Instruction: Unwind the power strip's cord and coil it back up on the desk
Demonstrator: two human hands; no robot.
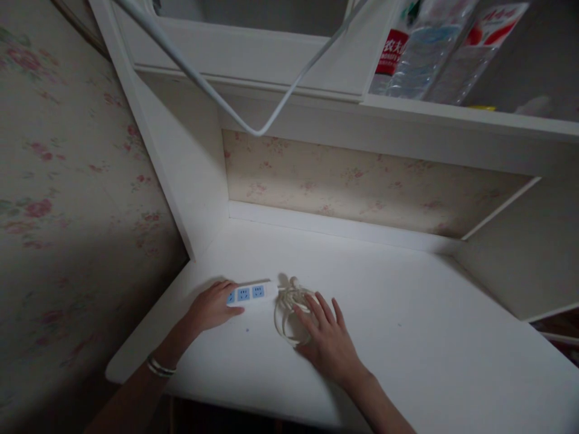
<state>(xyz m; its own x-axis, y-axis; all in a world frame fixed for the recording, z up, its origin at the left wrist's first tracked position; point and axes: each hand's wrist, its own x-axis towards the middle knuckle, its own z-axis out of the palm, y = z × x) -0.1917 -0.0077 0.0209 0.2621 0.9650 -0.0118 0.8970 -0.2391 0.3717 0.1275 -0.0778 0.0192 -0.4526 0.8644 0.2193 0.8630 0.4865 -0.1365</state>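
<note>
A white power strip (258, 292) with blue socket faces lies on the white desk (407, 337). My left hand (216, 307) is closed around its left end, thumb along the near side and fingers over the far side. From the strip's right end runs a pale cord (286, 313), gathered in a loose coil, with what looks like its plug (294, 281) at the far edge. My right hand (329, 340) rests over the right part of the coil, fingers spread. Its fingertips touch the loops, and part of the cord is hidden beneath them.
A shelf (452, 111) above the desk holds several plastic bottles (420, 54). A white cable (257, 129) hangs in a V in front of the cabinet. A side panel (181, 138) and flowered wallpaper (67, 199) bound the left; another panel (525, 247) stands at right.
</note>
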